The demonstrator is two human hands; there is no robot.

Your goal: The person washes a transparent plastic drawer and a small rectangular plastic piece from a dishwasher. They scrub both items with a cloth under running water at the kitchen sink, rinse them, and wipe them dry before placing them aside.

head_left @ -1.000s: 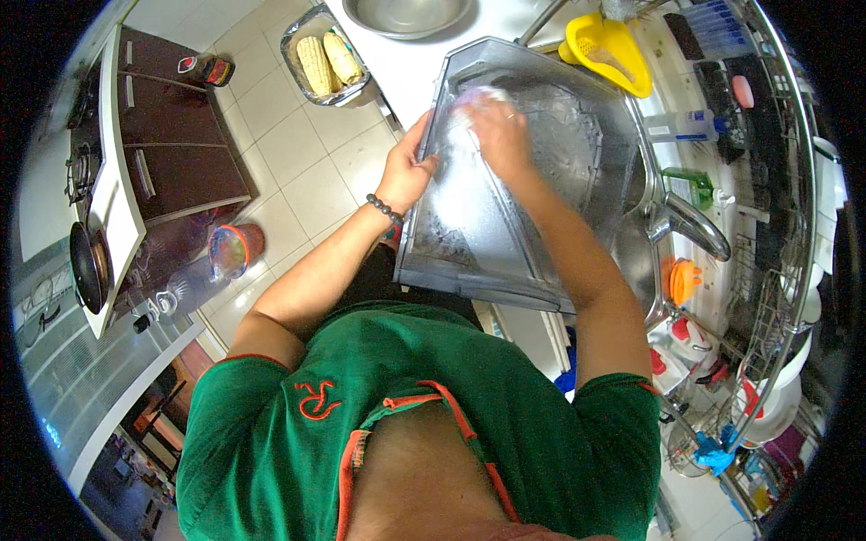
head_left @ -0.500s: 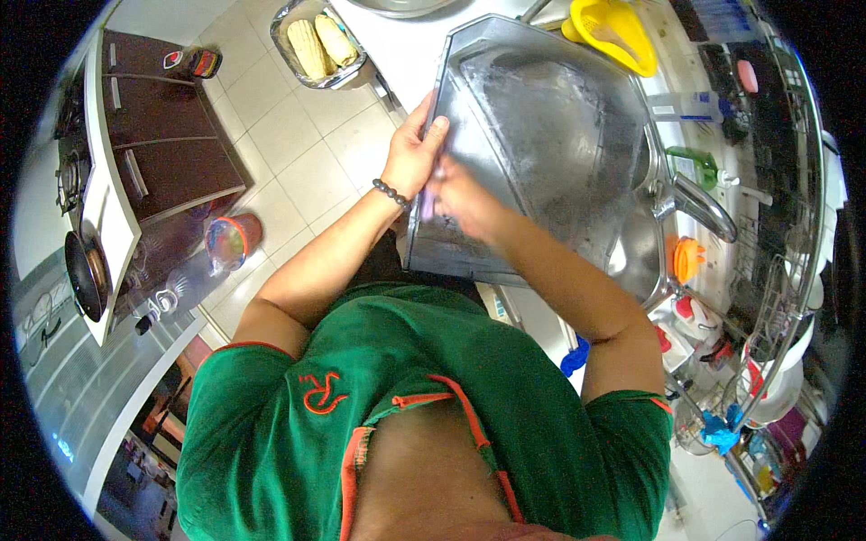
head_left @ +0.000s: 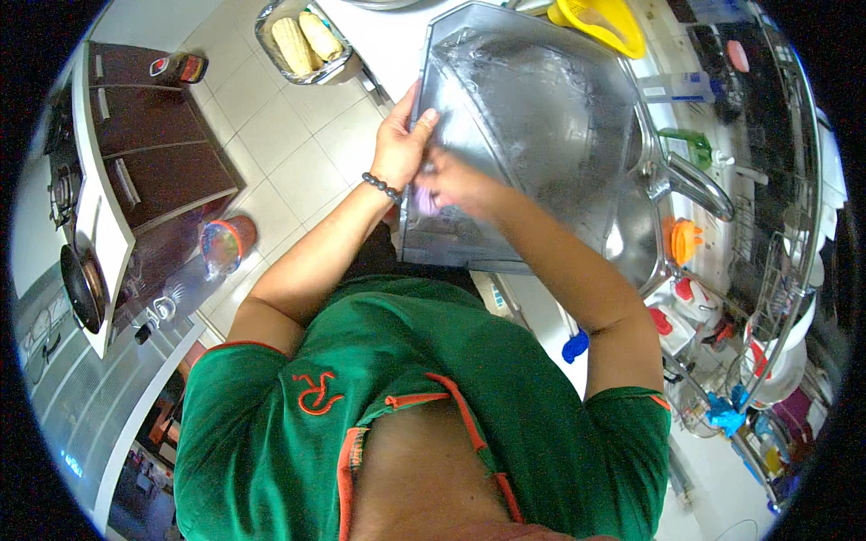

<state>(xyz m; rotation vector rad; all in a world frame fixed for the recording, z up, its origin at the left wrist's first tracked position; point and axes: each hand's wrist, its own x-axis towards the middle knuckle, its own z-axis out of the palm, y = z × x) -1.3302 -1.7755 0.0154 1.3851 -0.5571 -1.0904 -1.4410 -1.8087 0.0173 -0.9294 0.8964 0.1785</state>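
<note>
We are bringing our right hand (head_left: pixel 458 187) down to the near left edge of the grey metal pan (head_left: pixel 559 117); a second ago it was rubbing higher up on the inner face. The blurred purple cloth (head_left: pixel 424 200) is coming with it, so the rubbing is now reaching the rim, and the broad inside is lying uncovered. The pan is sitting tilted across the sink (head_left: pixel 638 245), beside the faucet (head_left: pixel 699 189); we cannot tell what is bearing its weight.

Our left hand (head_left: pixel 401 149) is gripping the left wall, its thumb lying along the top and its other fingers mostly hiding behind. Our right forearm is slanting across the pan from the lower right, and the right fingers are seemingly curling around the cloth just below the left hand, though blur is keeping their exact grasp unclear.
</note>
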